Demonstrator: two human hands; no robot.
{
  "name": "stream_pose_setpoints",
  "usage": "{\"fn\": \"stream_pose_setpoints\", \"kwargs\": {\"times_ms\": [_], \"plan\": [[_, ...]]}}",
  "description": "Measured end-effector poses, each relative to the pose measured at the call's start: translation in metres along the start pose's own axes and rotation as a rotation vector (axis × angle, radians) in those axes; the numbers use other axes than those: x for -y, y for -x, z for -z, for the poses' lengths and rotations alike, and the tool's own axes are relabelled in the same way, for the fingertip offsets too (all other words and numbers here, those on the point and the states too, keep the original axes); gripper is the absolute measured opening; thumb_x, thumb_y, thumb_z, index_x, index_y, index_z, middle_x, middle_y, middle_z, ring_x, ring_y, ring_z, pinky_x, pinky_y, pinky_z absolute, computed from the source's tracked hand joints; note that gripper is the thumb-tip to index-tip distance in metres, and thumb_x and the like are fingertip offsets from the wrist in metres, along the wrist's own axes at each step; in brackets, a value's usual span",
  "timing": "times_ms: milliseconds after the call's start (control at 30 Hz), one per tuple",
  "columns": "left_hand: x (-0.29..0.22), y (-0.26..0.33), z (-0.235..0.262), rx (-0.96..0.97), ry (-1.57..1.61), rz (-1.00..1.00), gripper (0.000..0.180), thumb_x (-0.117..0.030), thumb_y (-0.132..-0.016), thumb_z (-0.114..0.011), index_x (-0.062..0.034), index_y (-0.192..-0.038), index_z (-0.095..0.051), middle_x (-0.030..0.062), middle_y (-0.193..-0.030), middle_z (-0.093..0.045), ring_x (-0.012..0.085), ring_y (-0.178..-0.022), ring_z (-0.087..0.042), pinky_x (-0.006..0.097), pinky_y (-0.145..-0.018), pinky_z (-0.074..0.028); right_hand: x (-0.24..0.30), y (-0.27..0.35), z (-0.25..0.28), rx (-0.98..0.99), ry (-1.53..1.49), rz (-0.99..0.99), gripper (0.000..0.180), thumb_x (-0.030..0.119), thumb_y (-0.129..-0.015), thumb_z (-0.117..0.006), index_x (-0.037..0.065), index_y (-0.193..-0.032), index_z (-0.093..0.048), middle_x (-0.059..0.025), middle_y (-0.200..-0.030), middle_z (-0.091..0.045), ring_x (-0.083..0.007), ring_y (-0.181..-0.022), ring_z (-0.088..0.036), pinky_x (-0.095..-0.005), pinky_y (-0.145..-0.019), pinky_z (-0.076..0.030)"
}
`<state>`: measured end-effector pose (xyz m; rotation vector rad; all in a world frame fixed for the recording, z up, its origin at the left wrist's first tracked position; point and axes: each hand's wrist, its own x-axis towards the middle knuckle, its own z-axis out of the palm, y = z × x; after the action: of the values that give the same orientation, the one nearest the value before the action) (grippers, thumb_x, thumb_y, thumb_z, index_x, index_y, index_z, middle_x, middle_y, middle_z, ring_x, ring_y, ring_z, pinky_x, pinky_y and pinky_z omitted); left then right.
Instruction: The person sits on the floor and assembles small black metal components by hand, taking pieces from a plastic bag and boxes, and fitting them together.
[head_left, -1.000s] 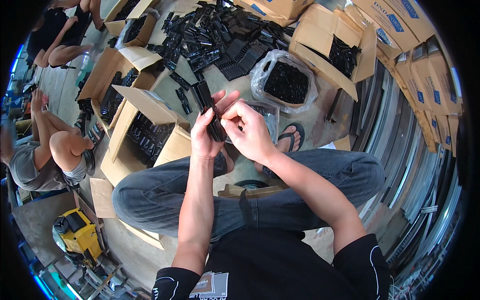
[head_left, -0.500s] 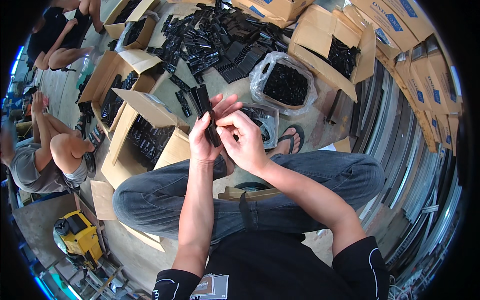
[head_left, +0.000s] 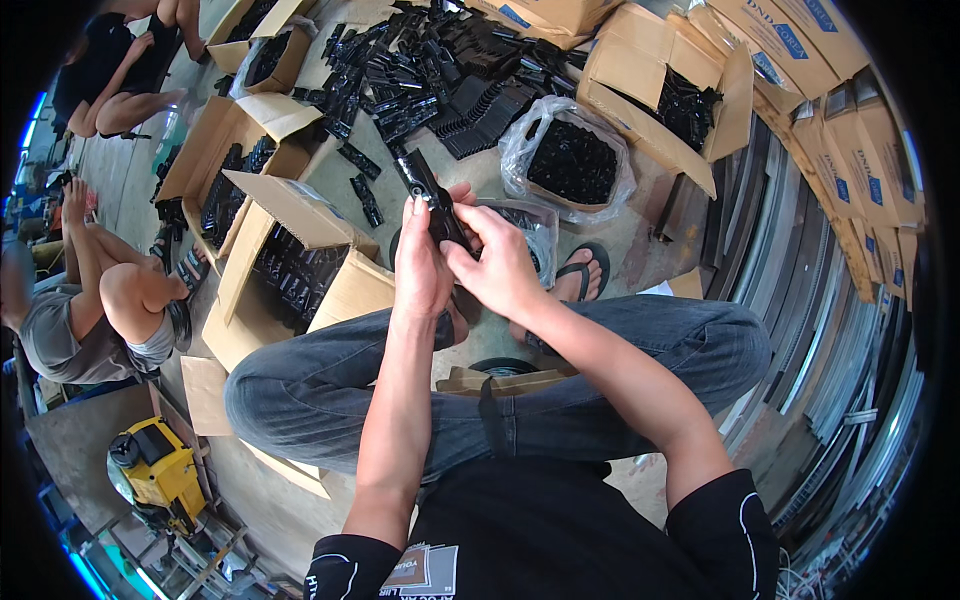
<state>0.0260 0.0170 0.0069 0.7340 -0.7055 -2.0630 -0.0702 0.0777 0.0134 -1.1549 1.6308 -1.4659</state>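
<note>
Left hand (head_left: 422, 265) and right hand (head_left: 497, 268) both clenched around 1 long black plastic part (head_left: 432, 198), raised above crossed knees. Hemmed in by open cardboard box (head_left: 300, 262) on the left, clear bag of parts (head_left: 570, 160) ahead; bare floor just beyond.
</note>
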Motion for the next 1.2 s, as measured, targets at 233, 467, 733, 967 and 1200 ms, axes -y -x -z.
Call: {"fn": "stream_pose_setpoints", "kwargs": {"times_ms": [233, 467, 733, 967, 1200], "plan": [[-0.004, -0.003, 0.006, 0.139, 0.099, 0.097, 0.042, -0.018, -0.1, -0.039, 0.0014, -0.138, -0.041, 0.0187, -0.126, -0.058, 0.0318, -0.118, -0.058, 0.048, -0.105, -0.045, -0.023, -0.01, 0.012, 0.093, -0.261, -0.136, 0.047, 0.001, -0.083, -0.069, -0.003, -0.126, -0.051, -0.0116, -0.095, -0.07, -0.0133, -0.081, -0.067, -0.0286, -0.073, -0.054], [-0.025, 0.003, -0.002, 0.058, -0.331, 0.179, 0.058, -0.008, -0.096, -0.052, 0.0013, -0.15, -0.031, 0.014, -0.132, -0.058, 0.0202, -0.118, -0.057, 0.035, -0.101, -0.043, -0.029, -0.025, 0.036, 0.181, -0.495, -0.293, 0.045, 0.002, -0.088, -0.067, -0.003, -0.129, -0.048, -0.0097, -0.1, -0.067, -0.0112, -0.088, -0.062, -0.0268, -0.078, -0.051], [-0.018, 0.001, 0.002, 0.13, -0.491, 0.104, 0.077, 0.003, -0.088, -0.065, 0.0084, -0.152, -0.023, 0.0186, -0.133, -0.059, 0.0215, -0.121, -0.058, 0.033, -0.106, -0.043, -0.026, -0.036, 0.051, 0.315, -0.146, -0.042, 0.036, 0.006, -0.092, -0.063, 0.0, -0.127, -0.054, -0.0117, -0.092, -0.07, -0.0149, -0.082, -0.067, -0.0305, -0.073, -0.053], [-0.006, -0.002, 0.01, 0.061, -0.352, 0.181, 0.071, 0.007, -0.085, -0.065, 0.0036, -0.149, -0.033, 0.0176, -0.128, -0.061, 0.0234, -0.113, -0.063, 0.038, -0.096, -0.053, -0.014, -0.036, 0.053, 0.343, 0.27, 0.069, 0.028, 0.022, -0.095, -0.062, 0.004, -0.115, -0.057, -0.0223, -0.084, -0.067, -0.0431, -0.08, -0.066, -0.0493, -0.067, -0.05], [0.016, -0.005, 0.023, -0.086, -0.107, 0.313, 0.052, 0.012, -0.085, -0.06, 0.0004, -0.134, -0.047, 0.0195, -0.115, -0.066, 0.0272, -0.1, -0.07, 0.041, -0.09, -0.06, -0.034, -0.038, 0.043, 0.112, 0.364, 0.126, 0.036, 0.03, -0.101, -0.053, 0.002, -0.079, -0.058, -0.0213, -0.074, -0.062, -0.0425, -0.071, -0.062, -0.0507, -0.063, -0.046]]}}
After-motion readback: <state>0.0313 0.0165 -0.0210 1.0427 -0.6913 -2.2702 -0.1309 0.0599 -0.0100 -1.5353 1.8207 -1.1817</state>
